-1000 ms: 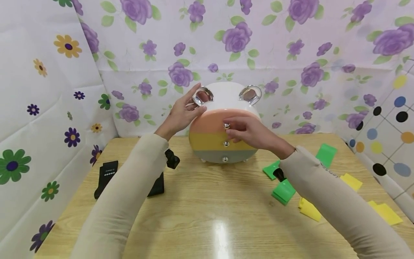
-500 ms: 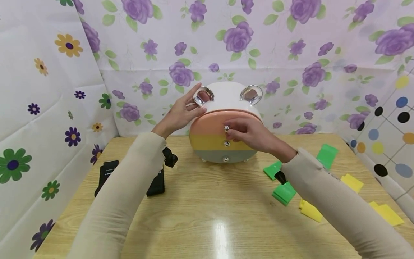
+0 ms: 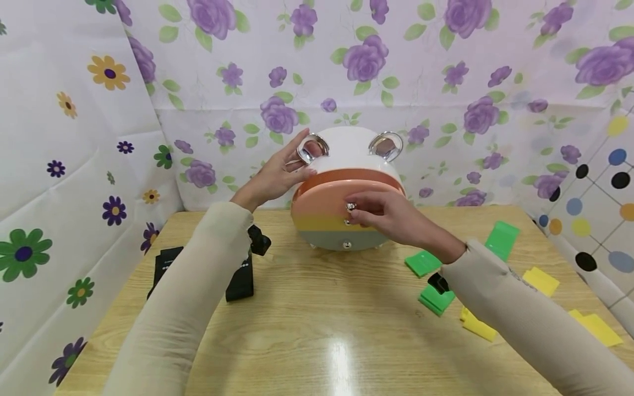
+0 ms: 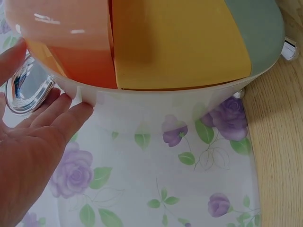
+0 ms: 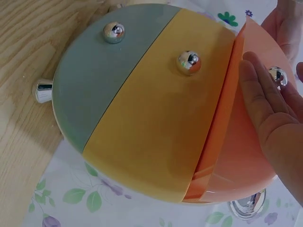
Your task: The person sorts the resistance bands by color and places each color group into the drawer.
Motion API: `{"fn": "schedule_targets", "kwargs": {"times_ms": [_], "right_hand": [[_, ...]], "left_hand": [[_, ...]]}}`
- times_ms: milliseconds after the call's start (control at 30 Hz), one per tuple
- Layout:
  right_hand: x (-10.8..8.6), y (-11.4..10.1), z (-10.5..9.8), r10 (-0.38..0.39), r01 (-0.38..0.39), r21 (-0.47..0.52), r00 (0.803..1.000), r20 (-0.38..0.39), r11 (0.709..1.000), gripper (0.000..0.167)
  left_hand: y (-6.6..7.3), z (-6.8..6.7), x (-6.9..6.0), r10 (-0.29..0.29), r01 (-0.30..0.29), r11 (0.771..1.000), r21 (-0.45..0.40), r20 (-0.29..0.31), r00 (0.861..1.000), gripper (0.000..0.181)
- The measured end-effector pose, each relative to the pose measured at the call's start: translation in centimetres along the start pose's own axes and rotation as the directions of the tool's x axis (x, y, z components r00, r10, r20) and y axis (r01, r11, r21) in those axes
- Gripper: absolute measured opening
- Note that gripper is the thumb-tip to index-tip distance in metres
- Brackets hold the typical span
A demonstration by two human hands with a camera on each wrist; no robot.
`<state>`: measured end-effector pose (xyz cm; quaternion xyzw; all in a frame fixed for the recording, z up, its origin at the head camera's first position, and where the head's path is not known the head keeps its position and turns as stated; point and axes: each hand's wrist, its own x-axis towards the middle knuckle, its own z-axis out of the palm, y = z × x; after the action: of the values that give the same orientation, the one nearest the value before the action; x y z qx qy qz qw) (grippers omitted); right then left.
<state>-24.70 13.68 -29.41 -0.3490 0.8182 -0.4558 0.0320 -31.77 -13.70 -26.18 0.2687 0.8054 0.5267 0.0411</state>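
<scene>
A rounded mini drawer cabinet (image 3: 348, 144) with a white body and two mirrored, chrome-rimmed ears stands at the back of the table. Its front has an orange, a yellow and a grey-green drawer, each with a round silver knob. My left hand (image 3: 274, 176) rests on its upper left side around the left ear (image 3: 313, 148), fingers fairly straight against the white wall (image 4: 156, 101). My right hand (image 3: 403, 217) pinches the silver knob (image 5: 278, 75) of the top orange drawer (image 3: 322, 203), which stands partly pulled out. The yellow drawer (image 5: 156, 113) is flush below it. The orange drawer's inside is mostly hidden.
Green folded pieces (image 3: 502, 240) and yellow folded pieces (image 3: 541, 281) lie on the right of the wooden table (image 3: 297, 335). Black folded items (image 3: 241, 281) lie at the left, partly behind my left sleeve. Flowered cloth walls (image 3: 223, 88) stand close behind and beside the table.
The top orange drawer has come out toward me, with my right hand drawing its knob forward and slightly down. My left hand has stayed at the left ear.
</scene>
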Motion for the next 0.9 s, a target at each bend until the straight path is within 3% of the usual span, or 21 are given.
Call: {"fn": "schedule_targets", "kwargs": {"times_ms": [467, 900], "right_hand": [[-1.7, -1.0, 1.0, -0.039, 0.039, -0.008, 0.999, -0.022, 0.999, 0.033], [-3.2, -1.2, 1.9, -0.021, 0.022, 0.030, 1.000, -0.016, 0.999, 0.036]], "left_hand": [[-0.2, 0.1, 0.0, 0.012, -0.012, 0.999, -0.039, -0.012, 1.000, 0.086], [-0.2, 0.1, -0.1, 0.015, -0.015, 1.000, -0.010, -0.025, 1.000, 0.084]]}}
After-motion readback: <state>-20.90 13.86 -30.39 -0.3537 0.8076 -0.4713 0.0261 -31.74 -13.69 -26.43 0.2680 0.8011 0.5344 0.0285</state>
